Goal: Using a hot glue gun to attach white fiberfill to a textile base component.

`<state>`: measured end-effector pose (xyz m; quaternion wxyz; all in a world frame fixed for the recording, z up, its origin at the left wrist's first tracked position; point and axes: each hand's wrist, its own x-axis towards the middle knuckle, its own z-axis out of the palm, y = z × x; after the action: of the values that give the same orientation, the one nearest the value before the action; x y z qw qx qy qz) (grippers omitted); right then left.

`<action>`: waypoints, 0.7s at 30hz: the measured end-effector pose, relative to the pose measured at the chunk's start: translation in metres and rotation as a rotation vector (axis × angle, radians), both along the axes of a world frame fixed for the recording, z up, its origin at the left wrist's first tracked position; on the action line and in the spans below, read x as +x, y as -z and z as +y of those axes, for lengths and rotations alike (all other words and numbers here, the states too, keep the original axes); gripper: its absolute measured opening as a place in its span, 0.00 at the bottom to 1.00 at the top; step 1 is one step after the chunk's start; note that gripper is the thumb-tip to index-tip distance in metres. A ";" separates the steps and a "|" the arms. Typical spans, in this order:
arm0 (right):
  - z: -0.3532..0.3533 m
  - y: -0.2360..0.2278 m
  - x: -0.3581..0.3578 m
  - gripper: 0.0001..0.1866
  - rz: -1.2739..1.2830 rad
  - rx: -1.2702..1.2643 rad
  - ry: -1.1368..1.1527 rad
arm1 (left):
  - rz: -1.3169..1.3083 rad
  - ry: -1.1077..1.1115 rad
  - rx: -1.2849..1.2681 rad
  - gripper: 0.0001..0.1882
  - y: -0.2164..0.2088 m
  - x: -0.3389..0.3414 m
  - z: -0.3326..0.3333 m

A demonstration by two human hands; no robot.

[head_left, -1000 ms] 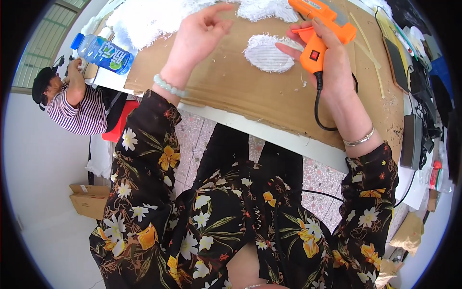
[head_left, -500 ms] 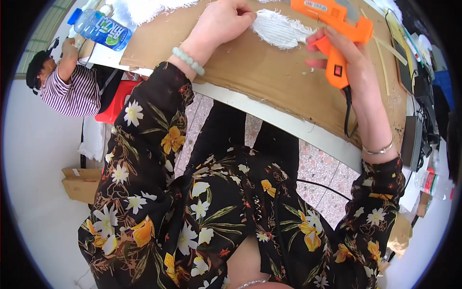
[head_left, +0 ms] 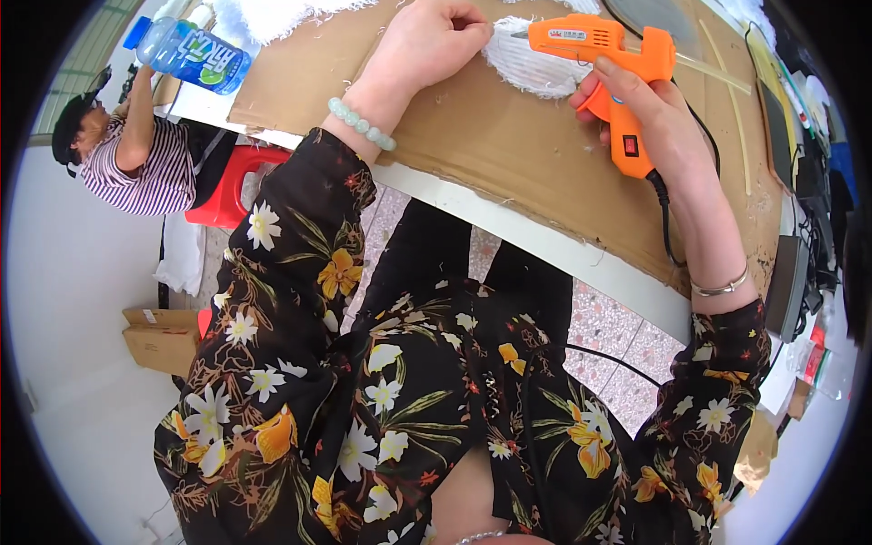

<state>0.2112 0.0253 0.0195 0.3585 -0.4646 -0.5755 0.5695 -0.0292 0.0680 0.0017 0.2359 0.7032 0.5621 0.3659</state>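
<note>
An orange hot glue gun [head_left: 627, 127] is in my right hand [head_left: 658, 118], its fingers wrapped round the handle and trigger. Its nozzle points left, over a white, ribbed cloth piece with frayed edges [head_left: 536, 73]. From the gun's back end sticks a pale glue stick [head_left: 718, 73]. My left hand [head_left: 431, 41] is closed in a pinch at the left edge of the cloth piece, close to the nozzle tip. The cloth lies on a brown cardboard sheet [head_left: 472, 136] on the table.
More white frayed cloth [head_left: 282, 18] lies at the far left, beside a blue-labelled bottle [head_left: 191, 59]. Pale glue sticks [head_left: 738, 136] rest at the right. The gun's black cord [head_left: 669, 227] hangs by my right wrist. A co-worker in a striped shirt [head_left: 136, 173] sits at left.
The glue gun has tilted and shifted left, bringing its nozzle over the cloth piece. My left hand still pinches at the cloth's edge, slightly further right in the picture.
</note>
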 end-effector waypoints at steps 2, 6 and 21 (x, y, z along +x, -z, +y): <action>-0.001 0.001 -0.001 0.20 -0.020 0.024 0.007 | 0.003 -0.005 -0.083 0.10 0.000 0.000 0.000; 0.005 0.005 0.000 0.19 -0.036 0.072 -0.034 | 0.004 0.021 -0.033 0.10 -0.006 0.000 -0.003; 0.008 0.001 -0.003 0.19 -0.066 0.132 -0.006 | 0.044 0.034 -0.010 0.10 -0.010 0.004 -0.001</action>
<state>0.2085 0.0337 0.0180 0.3674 -0.4568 -0.6246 0.5159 -0.0249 0.0671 0.0122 0.2333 0.7195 0.5569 0.3432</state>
